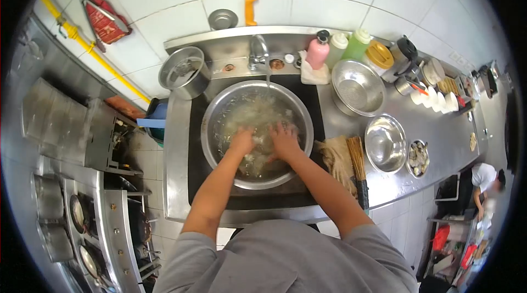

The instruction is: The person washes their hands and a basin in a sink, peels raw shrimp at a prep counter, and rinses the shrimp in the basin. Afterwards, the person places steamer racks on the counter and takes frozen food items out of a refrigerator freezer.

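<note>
A large metal basin [209,157] sits in the sink, filled with cloudy water and pale, clear-looking pieces whose kind I cannot make out. Water runs into it from the tap [260,51]. Both hands reach into the basin side by side. My left hand [243,140] is partly under the water, its fingers hidden among the pale pieces. Just to its right, my right hand [284,141] lies palm down with its fingers spread, the tips dipping below the surface.
A steel pot [185,73] stands left of the tap. On the right counter are a colander [358,88], a metal bowl [386,144], a small bowl of shellfish-like pieces [418,158], a cloth [336,164] and a bamboo brush [358,169]. Bottles [318,51] line the wall. Another person [484,180] is far right.
</note>
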Action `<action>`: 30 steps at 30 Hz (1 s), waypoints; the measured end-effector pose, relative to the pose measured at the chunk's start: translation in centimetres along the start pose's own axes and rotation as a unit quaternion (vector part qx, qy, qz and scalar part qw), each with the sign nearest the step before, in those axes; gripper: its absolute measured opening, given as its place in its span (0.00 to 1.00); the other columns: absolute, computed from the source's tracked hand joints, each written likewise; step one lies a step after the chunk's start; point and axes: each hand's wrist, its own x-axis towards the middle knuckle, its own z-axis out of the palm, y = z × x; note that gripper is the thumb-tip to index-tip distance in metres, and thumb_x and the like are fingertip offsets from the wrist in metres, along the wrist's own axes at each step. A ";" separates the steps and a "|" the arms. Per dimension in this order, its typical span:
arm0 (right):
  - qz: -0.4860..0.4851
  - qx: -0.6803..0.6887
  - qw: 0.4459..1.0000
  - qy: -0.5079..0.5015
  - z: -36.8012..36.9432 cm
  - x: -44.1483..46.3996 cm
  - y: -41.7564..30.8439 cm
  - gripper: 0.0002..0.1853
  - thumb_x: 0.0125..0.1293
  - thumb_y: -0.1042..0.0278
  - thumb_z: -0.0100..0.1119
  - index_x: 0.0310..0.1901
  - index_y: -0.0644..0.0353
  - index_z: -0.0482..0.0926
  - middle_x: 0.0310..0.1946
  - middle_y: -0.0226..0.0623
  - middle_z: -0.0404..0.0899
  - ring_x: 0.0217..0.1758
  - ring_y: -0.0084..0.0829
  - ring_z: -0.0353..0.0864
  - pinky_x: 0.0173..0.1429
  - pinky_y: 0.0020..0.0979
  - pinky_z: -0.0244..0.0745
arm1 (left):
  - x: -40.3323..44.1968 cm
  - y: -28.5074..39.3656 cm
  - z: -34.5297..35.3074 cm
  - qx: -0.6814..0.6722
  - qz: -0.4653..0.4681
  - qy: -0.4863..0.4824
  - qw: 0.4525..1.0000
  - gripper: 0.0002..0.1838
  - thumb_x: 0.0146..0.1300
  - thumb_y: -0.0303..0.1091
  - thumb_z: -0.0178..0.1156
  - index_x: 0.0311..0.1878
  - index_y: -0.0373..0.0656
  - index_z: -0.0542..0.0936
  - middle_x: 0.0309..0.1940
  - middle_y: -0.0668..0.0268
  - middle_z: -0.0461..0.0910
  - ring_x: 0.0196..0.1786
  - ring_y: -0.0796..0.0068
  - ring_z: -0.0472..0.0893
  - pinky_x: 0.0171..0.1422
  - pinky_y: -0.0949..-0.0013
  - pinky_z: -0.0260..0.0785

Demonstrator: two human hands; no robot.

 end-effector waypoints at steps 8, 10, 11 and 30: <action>0.215 0.224 0.950 -0.038 7.6 8.0 1.7 0.50 0.51 0.69 0.70 0.76 0.54 0.54 0.67 0.57 0.67 0.65 0.52 0.73 0.64 0.41 0.72 | 0.3 0.9 0.5 -0.096 -0.267 0.253 0.925 0.39 0.61 0.62 0.60 0.65 0.40 0.74 0.56 0.41 0.78 0.61 0.46 0.77 0.65 0.51 0.68; 0.227 0.359 0.904 -0.054 7.6 7.9 1.3 0.49 0.50 0.69 0.68 0.75 0.55 0.56 0.63 0.54 0.72 0.63 0.48 0.75 0.62 0.39 0.73 | 1.0 0.9 0.7 -0.181 -0.249 0.235 0.922 0.40 0.60 0.62 0.61 0.65 0.38 0.74 0.55 0.41 0.78 0.61 0.46 0.77 0.65 0.52 0.68; 0.237 0.488 0.837 -0.068 7.1 7.6 1.0 0.48 0.49 0.68 0.66 0.74 0.56 0.57 0.58 0.52 0.77 0.61 0.44 0.77 0.59 0.37 0.73 | 1.5 0.7 0.9 -0.263 -0.225 0.214 0.913 0.41 0.60 0.62 0.62 0.65 0.36 0.74 0.55 0.40 0.78 0.60 0.47 0.78 0.65 0.53 0.68; 0.075 0.246 0.966 -0.023 -4.1 9.3 3.4 0.34 0.54 0.35 0.67 0.49 0.60 0.84 0.47 0.54 0.82 0.51 0.52 0.81 0.55 0.46 0.76 | -0.3 2.5 -5.3 -0.589 -0.105 0.117 0.793 0.21 0.67 0.39 0.60 0.59 0.40 0.76 0.50 0.62 0.80 0.50 0.69 0.79 0.49 0.64 0.73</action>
